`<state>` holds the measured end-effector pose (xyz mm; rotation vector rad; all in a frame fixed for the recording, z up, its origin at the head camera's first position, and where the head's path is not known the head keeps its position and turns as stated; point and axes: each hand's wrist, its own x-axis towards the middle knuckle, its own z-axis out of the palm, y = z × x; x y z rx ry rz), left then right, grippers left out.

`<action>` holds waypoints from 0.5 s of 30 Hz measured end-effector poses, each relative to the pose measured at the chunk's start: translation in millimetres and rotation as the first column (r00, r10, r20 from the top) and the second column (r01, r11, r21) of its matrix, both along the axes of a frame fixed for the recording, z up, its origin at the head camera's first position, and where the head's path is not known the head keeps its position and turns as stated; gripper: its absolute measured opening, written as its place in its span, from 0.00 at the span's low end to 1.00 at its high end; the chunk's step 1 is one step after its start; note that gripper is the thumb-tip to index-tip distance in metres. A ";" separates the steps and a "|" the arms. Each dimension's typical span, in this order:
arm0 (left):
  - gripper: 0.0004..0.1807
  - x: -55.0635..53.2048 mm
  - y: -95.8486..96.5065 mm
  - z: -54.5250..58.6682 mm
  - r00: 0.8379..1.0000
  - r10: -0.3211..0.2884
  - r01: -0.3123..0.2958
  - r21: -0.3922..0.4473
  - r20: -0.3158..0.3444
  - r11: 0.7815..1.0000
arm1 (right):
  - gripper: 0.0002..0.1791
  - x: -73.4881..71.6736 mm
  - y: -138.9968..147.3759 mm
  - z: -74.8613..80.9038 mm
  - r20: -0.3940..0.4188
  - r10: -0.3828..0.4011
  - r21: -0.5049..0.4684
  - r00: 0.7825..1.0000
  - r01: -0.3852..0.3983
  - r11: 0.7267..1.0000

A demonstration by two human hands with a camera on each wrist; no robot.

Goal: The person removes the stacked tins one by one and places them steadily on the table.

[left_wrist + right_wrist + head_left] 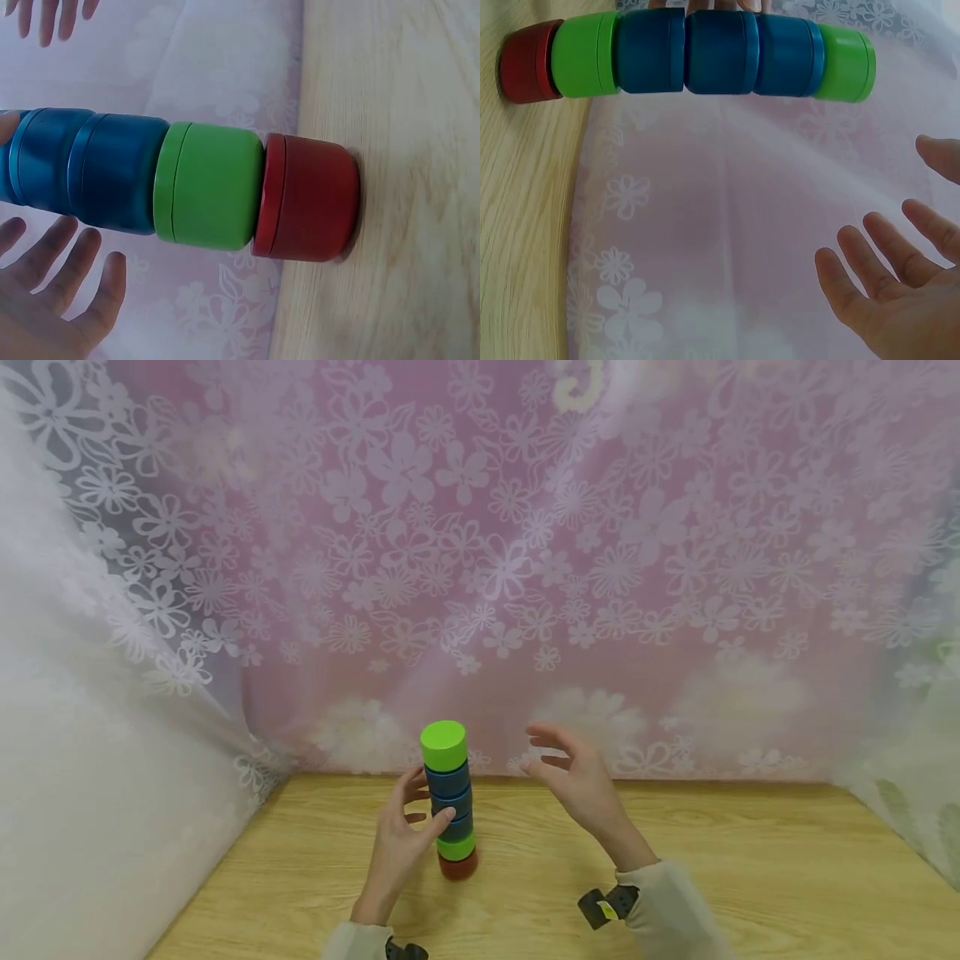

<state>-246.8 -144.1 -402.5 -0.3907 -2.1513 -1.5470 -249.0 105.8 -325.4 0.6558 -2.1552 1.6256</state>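
Note:
A tower of round lidded tins stands upright on the table. From the bottom up come a red tin (311,199), a green tin (210,186), three blue tins (720,52) and another green tin (444,746) on top. My left hand (401,835) is loosely around the tower at the blue tins, thumb on the near side and fingers spread on the far side. In the left wrist view most of its fingertips (112,266) show beside the tower, apart from it. My right hand (581,785) hangs in the air to the right, fingers relaxed, holding nothing.
The tower stands on a light wood-grain table (750,860). Behind the table hangs a pink curtain with white flowers (525,568); a whitish sheet (97,777) closes off the left side. A dark wrist camera (600,907) sits on the right wrist.

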 end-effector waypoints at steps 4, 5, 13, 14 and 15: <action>0.40 -0.3 2.2 0.1 1.000 0.019 -0.019 -0.006 -0.018 1.000 | 0.25 -1.2 -10.2 0.1 -0.005 0.016 0.007 1.000 -0.016 1.000; 0.41 -0.4 2.6 0.2 0.999 0.020 -0.020 -0.008 -0.026 1.000 | 0.25 -1.3 -12.2 0.6 -0.009 0.018 0.008 1.000 -0.018 1.000; 0.43 -3.5 7.8 3.1 0.998 -0.008 0.008 0.000 -0.058 1.000 | 0.26 -2.6 -24.8 3.1 -0.037 0.042 -0.004 0.998 -0.042 0.999; 0.44 -4.4 8.9 3.7 0.998 -0.012 0.012 0.000 -0.057 1.000 | 0.26 -2.5 -25.8 3.8 -0.039 0.044 -0.003 0.998 -0.044 0.999; 0.44 -5.2 10.0 4.6 0.998 -0.015 0.015 0.000 -0.060 1.000 | 0.26 -2.5 -26.8 4.6 -0.041 0.047 -0.001 0.998 -0.047 0.999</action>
